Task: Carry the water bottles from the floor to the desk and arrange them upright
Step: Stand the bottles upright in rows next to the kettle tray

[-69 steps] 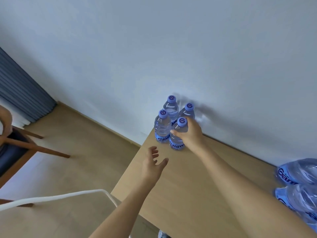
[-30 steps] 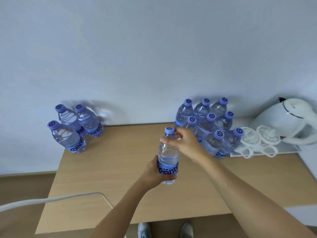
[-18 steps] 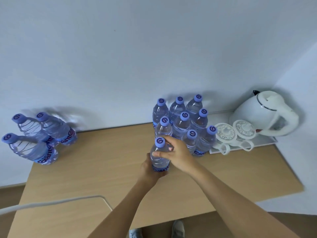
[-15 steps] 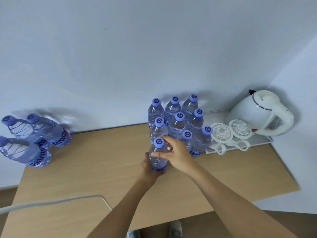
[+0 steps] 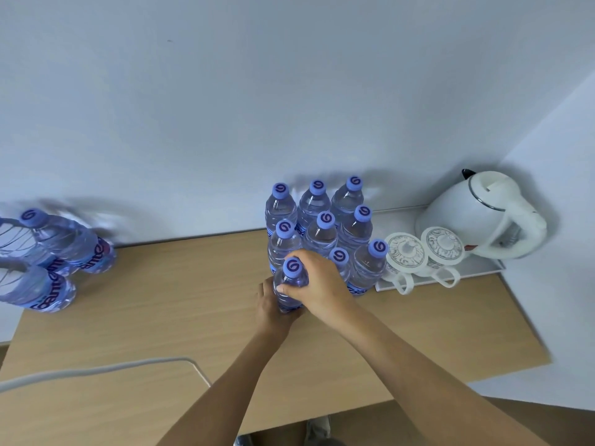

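A clear water bottle with a purple cap (image 5: 291, 286) stands upright on the wooden desk (image 5: 161, 304), at the front left corner of a cluster of several upright bottles (image 5: 322, 226) by the wall. My right hand (image 5: 317, 284) grips its neck and shoulder from the right. My left hand (image 5: 273, 305) holds its base from below and the left. A second group of three bottles (image 5: 61, 252) stands at the desk's far left edge.
A white tray (image 5: 476, 272) at the back right carries a white kettle (image 5: 479, 217) and two lidded white cups (image 5: 425, 252). A white chair rail (image 5: 96, 370) crosses the lower left. The desk's front edge lies near my feet (image 5: 317, 429).
One bottle left the left group, passed into both hands over the desk's middle, and now stands against the right cluster. My view turned right.
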